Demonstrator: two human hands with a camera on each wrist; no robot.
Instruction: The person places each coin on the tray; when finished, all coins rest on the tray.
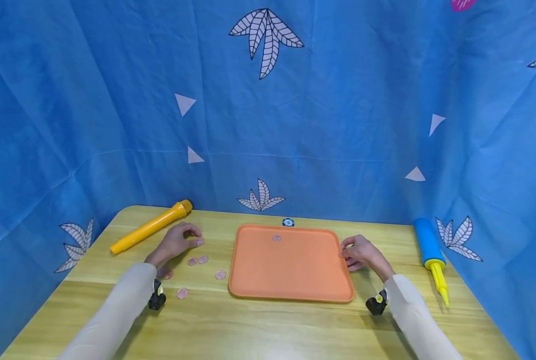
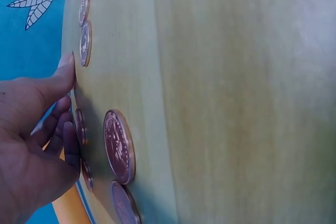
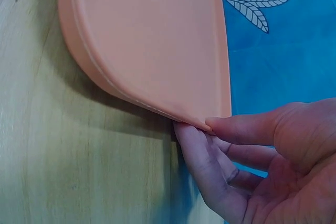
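An orange tray (image 1: 290, 265) lies on the wooden table, with one small coin (image 1: 277, 238) inside near its far edge. My right hand (image 1: 360, 252) pinches the tray's right rim between thumb and fingers, as the right wrist view also shows. My left hand (image 1: 179, 240) is left of the tray, low over the table, fingers loosely bent and nothing visible held. Several copper-coloured coins lie around it: a touching pair (image 1: 197, 260), one coin (image 1: 220, 275) by the tray, another (image 1: 182, 293) nearer the front. In the left wrist view, a large coin (image 2: 118, 147) lies close to the fingers.
A yellow microphone-shaped stick (image 1: 152, 227) lies at the table's back left. To the far right is a blue and yellow hand pump (image 1: 432, 257). A blue-and-white round chip (image 1: 288, 222) sits just behind the tray. Blue patterned cloth (image 1: 340, 110) hangs behind the table.
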